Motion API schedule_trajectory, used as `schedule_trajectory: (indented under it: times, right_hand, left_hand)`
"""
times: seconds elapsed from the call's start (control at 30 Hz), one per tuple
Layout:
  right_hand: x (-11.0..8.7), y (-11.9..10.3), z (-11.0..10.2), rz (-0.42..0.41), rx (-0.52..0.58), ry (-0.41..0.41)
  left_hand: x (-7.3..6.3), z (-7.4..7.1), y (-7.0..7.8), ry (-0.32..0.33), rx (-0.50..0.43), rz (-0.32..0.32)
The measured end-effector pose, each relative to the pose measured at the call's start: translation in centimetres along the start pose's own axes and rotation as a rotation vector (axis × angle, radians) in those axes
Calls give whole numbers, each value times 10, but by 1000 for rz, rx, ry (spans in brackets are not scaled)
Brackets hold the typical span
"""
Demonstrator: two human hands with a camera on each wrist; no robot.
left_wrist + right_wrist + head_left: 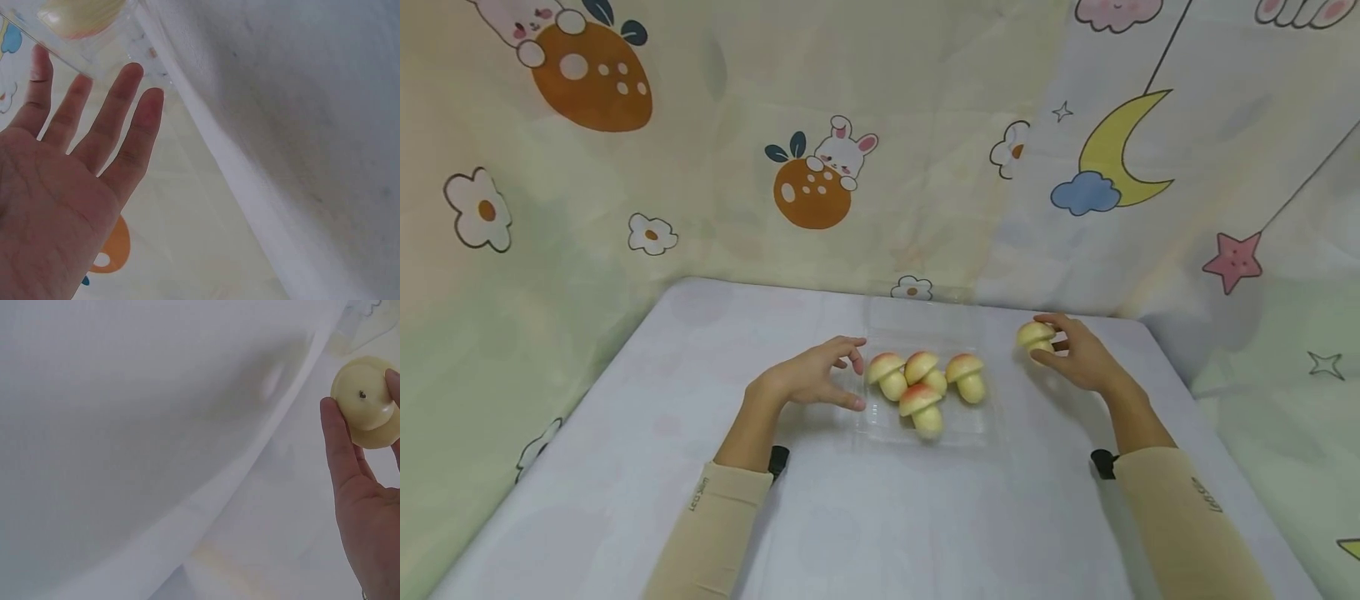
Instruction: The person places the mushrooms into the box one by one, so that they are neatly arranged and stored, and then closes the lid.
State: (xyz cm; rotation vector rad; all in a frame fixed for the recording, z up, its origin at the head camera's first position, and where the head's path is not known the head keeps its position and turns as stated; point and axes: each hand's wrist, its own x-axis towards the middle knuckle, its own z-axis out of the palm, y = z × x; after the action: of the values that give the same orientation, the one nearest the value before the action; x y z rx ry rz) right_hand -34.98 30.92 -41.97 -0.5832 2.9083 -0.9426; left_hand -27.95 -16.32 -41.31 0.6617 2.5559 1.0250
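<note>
My right hand (pixel 1078 354) pinches a cream toy mushroom (pixel 1036 335) between thumb and fingers, right of a clear plastic box (pixel 958 429). The right wrist view shows the round underside of that mushroom (pixel 362 397) with a small dark spot. Several more mushrooms with red-tinged caps, one of them the front mushroom (pixel 921 408), lie in the box. At the box's left side my left hand (pixel 805 375) spreads its fingers and thumb, holding nothing. In the left wrist view the fingers of the left hand (pixel 62 181) are extended near the box's edge.
A white cloth covers the table (pixel 880 517). Behind it hangs a printed curtain (pixel 925 167) with rabbits, flowers, a moon and a star. The box's transparent lid (pixel 917 321) appears to lie folded back toward the curtain.
</note>
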Motion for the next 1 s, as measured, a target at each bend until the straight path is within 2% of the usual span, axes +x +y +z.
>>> schedule_trajectory:
  times: [0.5,0.73,1.0]
  right_hand:
    - [-15,-38,-5,-89,93,84]
    - [-17,-52,0,-156,158,80]
    - [-20,-61,4,-185,242,75]
  left_hand:
    - [1,0,1,0,1,20]
    - [2,0,-2,3,-12,7]
    - [3,2,-4,6,-3,13]
